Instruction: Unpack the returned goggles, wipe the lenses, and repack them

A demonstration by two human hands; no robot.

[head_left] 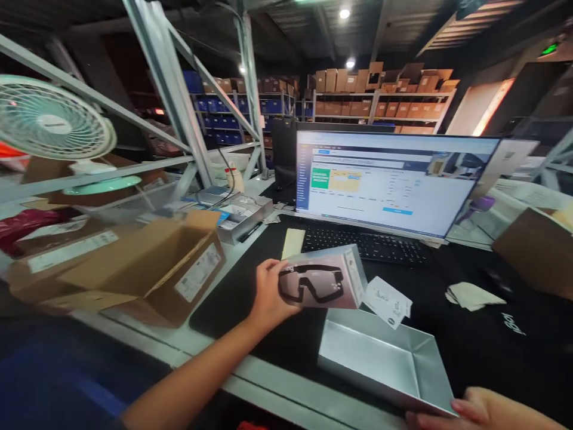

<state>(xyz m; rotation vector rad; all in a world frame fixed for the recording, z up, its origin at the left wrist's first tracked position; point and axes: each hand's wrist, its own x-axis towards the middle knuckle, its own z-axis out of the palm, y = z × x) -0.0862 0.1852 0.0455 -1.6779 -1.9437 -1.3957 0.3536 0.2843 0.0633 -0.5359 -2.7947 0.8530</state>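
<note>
My left hand [268, 301] is closed round the left end of a sunglasses box [320, 286], which has dark wraparound glasses pictured on its front. I hold it tilted above the black desk mat. Below and to its right is an open silver box [371, 358], with nothing seen inside. At the lower right, my right hand [487, 412] grips the near right corner of the silver box; part of that hand is cut off by the frame edge. A white printed card [388, 303] lies by the silver box's far edge, close to the sunglasses box.
Behind the mat stand a monitor [385, 185] and a black keyboard [364, 246]. To the left are an open cardboard carton [179, 269], a grey tray [250, 218] of small items and a fan [54, 122]. On the right lie a folded cloth [472, 297] and a brown box [537, 254].
</note>
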